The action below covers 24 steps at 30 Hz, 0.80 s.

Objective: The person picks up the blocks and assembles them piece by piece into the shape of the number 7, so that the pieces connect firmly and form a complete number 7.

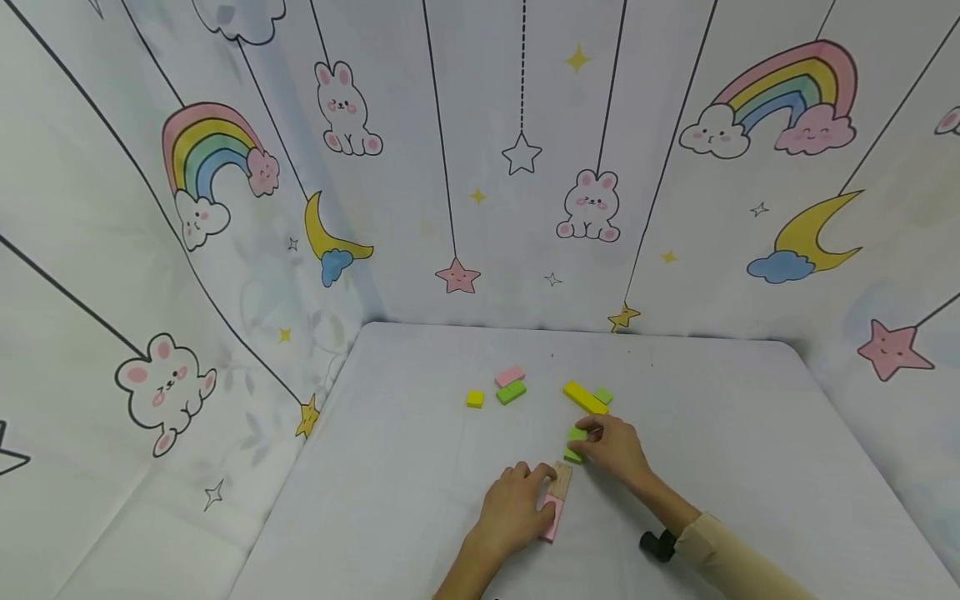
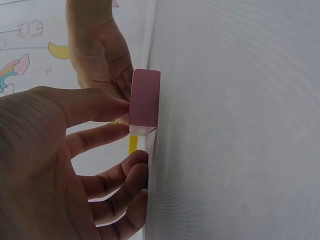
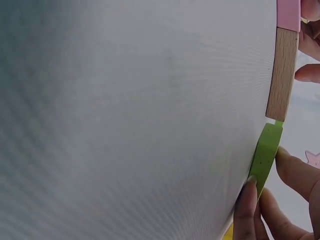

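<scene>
Plainly, right hand [image 1: 613, 450]: pinching a green block [image 3: 264, 156] between thumb and fingers, its forearm slanting in from the near right.
Left hand [image 1: 513, 510]: reaching in from the near left, back upward, fingers loosely bent, thumb resting on the pink block [image 1: 553, 527] rather than closed round it.
Blocks in line: on the worktop [image 1: 405, 483], pink one nearest, wooden block [image 1: 560, 483] touching its far end, green one just beyond.
Right wrist view: a narrow gap between wooden and green blocks, hard to make out from the head.
Left wrist view: the pink block's near end face; wooden block hidden.
Head view: long yellow block [image 1: 586, 397] beyond the right hand.
</scene>
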Each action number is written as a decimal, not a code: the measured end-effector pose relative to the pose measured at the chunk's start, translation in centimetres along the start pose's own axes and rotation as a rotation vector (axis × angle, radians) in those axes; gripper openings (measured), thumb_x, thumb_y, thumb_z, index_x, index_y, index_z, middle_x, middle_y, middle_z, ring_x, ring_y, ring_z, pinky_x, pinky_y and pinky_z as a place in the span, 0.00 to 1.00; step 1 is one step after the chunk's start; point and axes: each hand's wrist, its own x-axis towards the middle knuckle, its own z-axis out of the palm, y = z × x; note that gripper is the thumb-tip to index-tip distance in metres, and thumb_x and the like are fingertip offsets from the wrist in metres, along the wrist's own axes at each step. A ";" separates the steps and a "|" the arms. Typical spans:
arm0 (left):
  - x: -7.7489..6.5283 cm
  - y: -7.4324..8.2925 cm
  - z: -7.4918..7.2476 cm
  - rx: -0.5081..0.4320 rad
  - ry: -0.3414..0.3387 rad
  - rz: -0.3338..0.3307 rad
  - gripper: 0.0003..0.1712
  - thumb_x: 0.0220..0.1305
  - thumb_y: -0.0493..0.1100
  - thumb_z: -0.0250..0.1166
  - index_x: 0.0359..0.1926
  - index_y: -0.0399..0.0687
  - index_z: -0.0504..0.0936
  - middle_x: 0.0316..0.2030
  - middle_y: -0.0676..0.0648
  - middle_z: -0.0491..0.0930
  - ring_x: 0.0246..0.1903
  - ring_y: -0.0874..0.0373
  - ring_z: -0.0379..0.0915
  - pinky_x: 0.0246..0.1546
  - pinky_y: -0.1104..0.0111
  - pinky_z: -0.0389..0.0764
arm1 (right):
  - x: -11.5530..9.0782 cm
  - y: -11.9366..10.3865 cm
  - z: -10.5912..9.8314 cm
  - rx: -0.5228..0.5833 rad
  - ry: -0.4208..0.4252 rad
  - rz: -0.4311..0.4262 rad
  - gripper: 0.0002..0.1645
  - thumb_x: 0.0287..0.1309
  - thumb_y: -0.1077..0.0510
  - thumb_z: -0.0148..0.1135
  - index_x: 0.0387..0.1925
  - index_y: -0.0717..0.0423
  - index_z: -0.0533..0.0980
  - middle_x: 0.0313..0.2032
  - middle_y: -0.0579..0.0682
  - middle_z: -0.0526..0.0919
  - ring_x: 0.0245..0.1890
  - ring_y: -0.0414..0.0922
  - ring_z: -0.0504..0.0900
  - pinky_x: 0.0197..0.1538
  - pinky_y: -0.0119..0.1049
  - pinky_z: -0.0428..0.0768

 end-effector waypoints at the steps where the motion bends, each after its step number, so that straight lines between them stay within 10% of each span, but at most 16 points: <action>1: 0.0 0.1 -0.1 0.000 -0.008 -0.006 0.21 0.61 0.52 0.71 0.56 0.63 0.82 0.34 0.54 0.73 0.29 0.63 0.62 0.26 0.71 0.64 | 0.0 0.0 0.0 -0.002 0.000 -0.001 0.21 0.52 0.54 0.82 0.46 0.58 0.86 0.30 0.45 0.83 0.31 0.42 0.78 0.32 0.35 0.76; 24: -0.1 0.3 -0.6 -0.024 -0.032 -0.012 0.22 0.62 0.51 0.72 0.57 0.61 0.82 0.34 0.53 0.72 0.29 0.62 0.62 0.26 0.69 0.64 | 0.0 -0.6 0.4 -0.004 0.008 0.017 0.20 0.50 0.54 0.83 0.44 0.56 0.86 0.32 0.45 0.85 0.32 0.41 0.81 0.34 0.37 0.78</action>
